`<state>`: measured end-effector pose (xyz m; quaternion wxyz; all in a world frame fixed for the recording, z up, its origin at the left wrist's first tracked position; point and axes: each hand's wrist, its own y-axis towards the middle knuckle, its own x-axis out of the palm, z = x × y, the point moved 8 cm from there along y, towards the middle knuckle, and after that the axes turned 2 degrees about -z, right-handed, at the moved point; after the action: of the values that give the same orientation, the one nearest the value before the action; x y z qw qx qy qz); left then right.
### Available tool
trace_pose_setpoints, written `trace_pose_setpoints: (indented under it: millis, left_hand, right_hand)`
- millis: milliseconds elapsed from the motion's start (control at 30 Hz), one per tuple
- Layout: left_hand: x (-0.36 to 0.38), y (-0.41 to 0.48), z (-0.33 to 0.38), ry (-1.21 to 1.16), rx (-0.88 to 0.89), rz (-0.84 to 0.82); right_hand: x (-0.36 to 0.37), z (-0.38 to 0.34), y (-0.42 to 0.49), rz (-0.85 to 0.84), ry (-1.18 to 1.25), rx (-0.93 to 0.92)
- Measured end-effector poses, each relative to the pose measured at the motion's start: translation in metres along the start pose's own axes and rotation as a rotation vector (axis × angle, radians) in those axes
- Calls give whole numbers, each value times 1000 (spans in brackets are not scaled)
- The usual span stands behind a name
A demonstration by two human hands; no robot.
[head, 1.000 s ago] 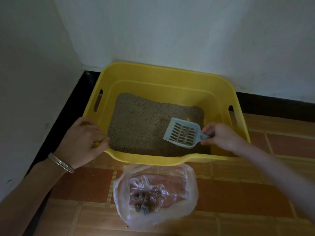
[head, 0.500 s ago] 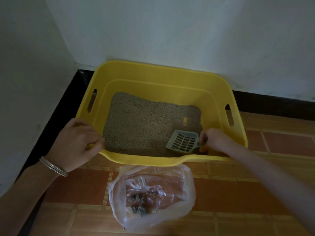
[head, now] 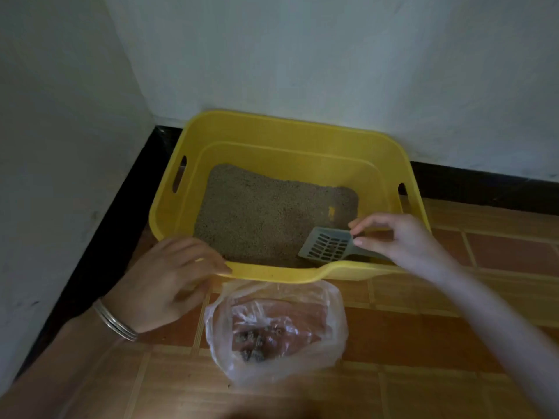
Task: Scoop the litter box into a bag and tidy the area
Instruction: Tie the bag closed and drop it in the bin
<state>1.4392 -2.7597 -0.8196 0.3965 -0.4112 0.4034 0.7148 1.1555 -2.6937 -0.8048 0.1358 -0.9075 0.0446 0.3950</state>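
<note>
A yellow litter box (head: 281, 131) stands in the corner, holding grey-brown litter (head: 266, 219). The grey slotted scoop (head: 326, 246) lies on the litter at the box's front right, with its handle pointing right. My right hand (head: 399, 237) hovers just over the handle with fingers spread and loose; one fingertip is at the handle. My left hand (head: 163, 282) rests on the front left rim, fingers stretched along it. On the floor in front of the box, a clear plastic bag (head: 335, 300) sits open with several dark clumps (head: 257, 343) in it.
White walls (head: 302, 55) with a black skirting (head: 121, 207) close in the box at the back and left. Orange-brown floor tiles (head: 423, 343) run to the right and toward me. A silver bangle (head: 115, 322) is on my left wrist.
The scoop went down from above the litter to lie on it. My right hand's fingers opened off the handle. My left hand loosened its grip on the rim.
</note>
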Motion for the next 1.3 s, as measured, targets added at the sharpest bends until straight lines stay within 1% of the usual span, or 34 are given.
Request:
trace_pose_setpoints:
  millis: [100, 167, 267, 367, 400, 500, 600, 700, 833, 900, 1000, 1200, 1300]
  left_hand:
    - [-1, -9, 23, 30, 44, 4]
    - [5, -18, 30, 53, 3, -22]
    - [19, -31, 26, 48, -166, -72]
    - [39, -42, 17, 49, -311, -148]
    - [46, -45, 15, 70, -340, -176]
    - [62, -51, 10, 137, -378, -246]
    - [63, -50, 8, 139, -402, -208]
    - [55, -45, 11, 112, -386, -156]
    - [36, -40, 16, 98, -339, -137]
    - [26, -36, 24, 111, -282, -142]
    - [8, -28, 43, 175, -198, -103]
    - [-15, -18, 53, 164, -199, -23]
    - [-23, -14, 54, 159, -202, 20]
  right_hand:
    - [7, -26, -35, 30, 193, -72]
    - [28, -32, -53, -9, 195, -87]
    - [66, -17, -65, -95, 93, -19]
    - [90, 10, -66, -112, -213, 59]
    - [96, 18, -66, -133, -272, 97]
    - [116, 34, -66, -216, -259, 200]
    - [125, 41, -62, -233, -265, 203]
    - [127, 44, -58, -226, -282, 194]
    - [118, 28, -60, -182, -199, 117]
    - [113, 15, -63, -180, -173, 61]
    - [102, -4, -67, -166, -110, -18]
    - [88, -26, -62, -152, -133, -51]
    - [81, -31, -61, -157, -92, -58]
